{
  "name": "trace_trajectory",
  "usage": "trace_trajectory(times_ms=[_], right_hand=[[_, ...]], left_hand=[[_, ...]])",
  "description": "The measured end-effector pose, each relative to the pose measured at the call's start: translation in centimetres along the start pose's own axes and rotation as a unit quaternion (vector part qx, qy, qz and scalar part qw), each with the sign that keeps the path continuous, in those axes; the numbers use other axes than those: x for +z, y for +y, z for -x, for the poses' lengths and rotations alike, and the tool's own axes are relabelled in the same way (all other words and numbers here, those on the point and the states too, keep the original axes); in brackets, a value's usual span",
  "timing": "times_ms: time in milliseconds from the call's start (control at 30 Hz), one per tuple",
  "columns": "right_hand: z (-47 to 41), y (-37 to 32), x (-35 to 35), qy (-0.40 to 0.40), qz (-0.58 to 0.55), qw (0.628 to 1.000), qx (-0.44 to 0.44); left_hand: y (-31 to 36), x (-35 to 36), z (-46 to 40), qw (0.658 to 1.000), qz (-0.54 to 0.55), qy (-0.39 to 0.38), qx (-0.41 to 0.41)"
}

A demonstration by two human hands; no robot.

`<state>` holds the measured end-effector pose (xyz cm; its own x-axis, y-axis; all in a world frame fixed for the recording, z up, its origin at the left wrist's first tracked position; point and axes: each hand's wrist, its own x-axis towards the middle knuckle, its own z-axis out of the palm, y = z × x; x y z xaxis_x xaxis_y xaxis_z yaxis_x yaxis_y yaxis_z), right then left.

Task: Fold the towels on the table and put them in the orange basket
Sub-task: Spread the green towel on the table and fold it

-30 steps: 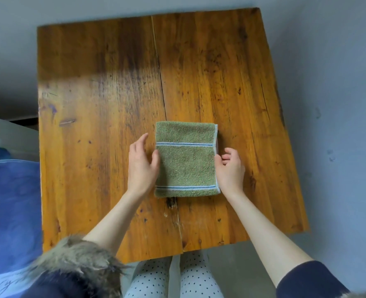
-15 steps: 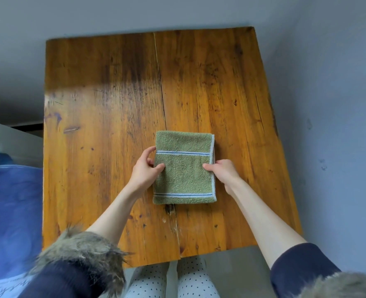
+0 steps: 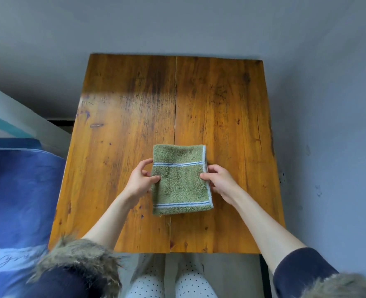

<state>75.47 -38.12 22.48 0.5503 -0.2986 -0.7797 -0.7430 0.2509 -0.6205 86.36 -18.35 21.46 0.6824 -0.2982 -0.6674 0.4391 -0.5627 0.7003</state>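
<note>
On the near half of the wooden tabletop [image 3: 117, 147], the green towel [image 3: 181, 186] is lying folded into a compact rectangle, pale stripes crossing it near the far and near ends, and the person is taking hold of it from both sides. The left hand [image 3: 138, 181] is pinching the towel's left edge, thumb on top and the other fingers [image 3: 145, 164] curling in around the side; the right hand [image 3: 219, 181] is doing the same at the white-bordered right edge, its fingers [image 3: 205, 176] clamping over the layers. Whether the fingertips are reaching under the bottom layer is not showing from this angle. It is looking like the folding is done on this one and the lift is coming, but the orange basket is not appearing anywhere in view, so the carry is heading somewhere off camera. That is where trouble could be starting: both grips are sitting near the middle of the sides, so the near end with its stripe is hanging unsupported and could be sagging open as the towel rises. If the pinch is catching only the upper layers, the bottom fold could be peeling away and the neat rectangle unravelling. Soft terry is also offering little stiffness, so any quick swing could be flopping the stack apart.
</note>
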Motion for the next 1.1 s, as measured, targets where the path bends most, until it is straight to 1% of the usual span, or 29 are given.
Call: trace_trajectory(times_ms=[100,233,400,500,600,667,833,1000,1100], right_hand=[[2.2,-2.2,0.6,-0.039,0.020,0.998,-0.035],[5.2,-5.5,3.2,-0.082,0.049,0.992,-0.081],[9.7,-8.6,9.9,-0.142,0.087,0.976,-0.139],[12.3,-9.4,14.5,-0.177,0.103,0.966,-0.155],[15.3,-9.4,20.6,-0.220,0.138,0.950,-0.174],[17.5,-9.0,25.7,-0.251,0.155,0.937,-0.186],[22.2,-6.1,38.4,-0.323,0.219,0.899,-0.198],[25.5,-2.7,49.1,-0.374,0.277,0.863,-0.194],[26.4,-1.1,54.3,-0.401,0.298,0.848,-0.178]], left_hand=[[0.7,-1.3,3.5,0.998,0.061,0.030,-0.001],[1.3,-4.7,8.2,0.988,0.132,0.080,0.020],[0.1,-11.3,14.7,0.967,0.192,0.155,0.065],[-2.0,-15.2,18.4,0.956,0.210,0.187,0.086],[-5.2,-19.6,23.1,0.939,0.244,0.223,0.098],[-8.1,-22.9,26.4,0.927,0.252,0.261,0.098],[-16.8,-30.5,33.8,0.895,0.283,0.336,0.083],[-24.3,-35.4,39.0,0.848,0.322,0.416,0.062],[-27.9,-37.8,40.7,0.827,0.331,0.451,0.044]])
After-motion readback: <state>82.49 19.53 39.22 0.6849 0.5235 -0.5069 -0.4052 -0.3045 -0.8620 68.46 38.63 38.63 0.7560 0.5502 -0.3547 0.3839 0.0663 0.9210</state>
